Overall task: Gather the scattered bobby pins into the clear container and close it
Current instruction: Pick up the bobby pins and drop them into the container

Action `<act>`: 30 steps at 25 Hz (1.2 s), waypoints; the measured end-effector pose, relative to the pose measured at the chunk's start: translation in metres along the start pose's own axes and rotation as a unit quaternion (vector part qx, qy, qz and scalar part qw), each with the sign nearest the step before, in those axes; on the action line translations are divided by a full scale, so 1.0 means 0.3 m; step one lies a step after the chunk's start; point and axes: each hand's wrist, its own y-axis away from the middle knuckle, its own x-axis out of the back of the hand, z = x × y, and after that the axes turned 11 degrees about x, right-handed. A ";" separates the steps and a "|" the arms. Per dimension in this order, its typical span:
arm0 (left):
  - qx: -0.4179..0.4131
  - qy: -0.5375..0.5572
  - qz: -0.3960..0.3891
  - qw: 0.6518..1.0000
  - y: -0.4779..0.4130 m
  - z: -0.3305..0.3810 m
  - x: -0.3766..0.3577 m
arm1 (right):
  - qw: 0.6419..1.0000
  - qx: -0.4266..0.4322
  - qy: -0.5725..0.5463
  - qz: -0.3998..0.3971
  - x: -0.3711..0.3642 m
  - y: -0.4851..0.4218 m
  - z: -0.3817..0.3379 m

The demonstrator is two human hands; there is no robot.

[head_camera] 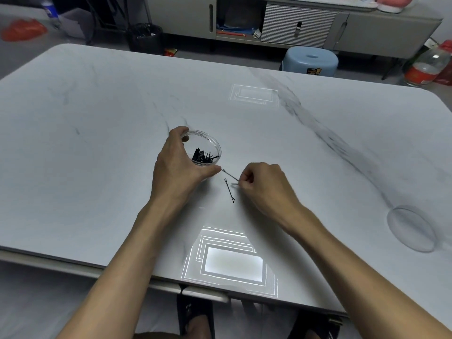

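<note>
A round clear container [212, 143] stands on the white marble table [97, 143] with several black bobby pins [204, 155] inside. My left hand [178, 162] grips the container from its left side, index finger over the far rim and thumb at the near wall. Just right of it, my right hand [263, 184] pinches one bobby pin [230, 175] that points toward my left thumb. Another bobby pin [229, 190] lies flat on the table below it. The clear round lid [411, 228] lies on the table at the far right.
A blue stool [310, 61] and a grey cabinet [293, 20] stand beyond the table's far edge, with a black bin [144, 36] on the floor. A clear jar [426, 63] sits at the right. Bright light reflections [232, 260] mark the table near me.
</note>
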 end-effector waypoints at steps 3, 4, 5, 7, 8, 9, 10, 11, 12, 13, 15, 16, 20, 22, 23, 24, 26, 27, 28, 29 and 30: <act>0.005 0.002 0.003 1.000 -0.002 -0.003 0.006 | 0.999 -0.036 0.005 -0.025 -0.067 -0.007 -0.020; 0.007 0.002 0.003 1.000 -0.003 -0.004 0.008 | 0.999 -0.041 0.011 -0.030 -0.071 -0.013 -0.016; 0.008 0.004 0.003 1.000 -0.003 -0.005 0.010 | 0.998 -0.044 0.017 -0.032 -0.070 -0.018 -0.010; 0.008 0.007 0.003 1.000 -0.003 -0.007 0.013 | 0.998 -0.046 0.019 -0.028 -0.066 -0.023 -0.007; 0.008 0.007 0.004 1.000 -0.003 -0.007 0.015 | 0.999 -0.043 0.017 -0.027 -0.065 -0.022 -0.014; 0.008 0.008 0.005 1.000 -0.004 -0.007 0.017 | 0.999 -0.039 0.022 -0.031 -0.065 -0.021 -0.026; 0.009 0.009 0.005 1.000 -0.004 -0.009 0.019 | 0.998 -0.033 0.037 -0.039 -0.068 -0.018 -0.040; 0.009 0.009 0.005 1.000 -0.004 -0.010 0.021 | 0.996 -0.022 0.067 -0.047 -0.073 -0.015 -0.053; 0.009 0.008 0.003 1.000 -0.004 -0.011 0.022 | 0.993 -0.005 0.103 -0.053 -0.079 -0.013 -0.067; 0.010 0.007 0.002 1.000 -0.003 -0.012 0.023 | 0.989 0.013 0.138 -0.056 -0.084 -0.011 -0.080; 0.010 0.007 0.001 1.000 -0.003 -0.014 0.024 | 0.976 0.044 0.200 -0.070 -0.087 -0.010 -0.098; 0.009 0.006 -0.001 1.000 -0.003 -0.016 0.026 | 0.970 0.059 0.224 -0.077 -0.086 -0.010 -0.103; 0.001 -0.007 -0.011 1.000 -0.002 -0.021 0.026 | 0.956 0.083 0.264 -0.096 -0.062 0.002 -0.077; 0.000 -0.009 -0.016 1.000 -0.003 -0.022 0.025 | 0.958 0.075 0.265 -0.084 -0.040 0.005 -0.031; -0.001 -0.007 -0.021 1.000 -0.004 -0.021 0.024 | 0.967 0.061 0.237 -0.064 -0.023 0.004 -0.004; -0.003 -0.006 -0.028 1.000 -0.002 -0.020 0.022 | 0.983 0.040 0.179 -0.028 0.002 -0.004 0.022; -0.012 -0.005 -0.051 0.999 0.004 -0.014 0.015 | 0.998 0.001 0.041 0.057 0.069 -0.031 0.054; -0.019 -0.006 -0.066 0.998 0.009 -0.010 0.010 | 0.995 0.012 -0.010 0.100 0.103 -0.047 0.057; -0.028 -0.007 -0.082 0.996 0.016 -0.003 0.004 | 0.991 0.042 -0.031 0.127 0.134 -0.056 0.048; -0.038 -0.010 -0.099 0.994 0.024 0.005 -0.005 | 0.987 0.082 -0.034 0.135 0.158 -0.062 0.029; -0.050 -0.015 -0.114 0.992 0.034 0.015 -0.015 | 0.984 0.122 -0.031 0.126 0.172 -0.064 0.005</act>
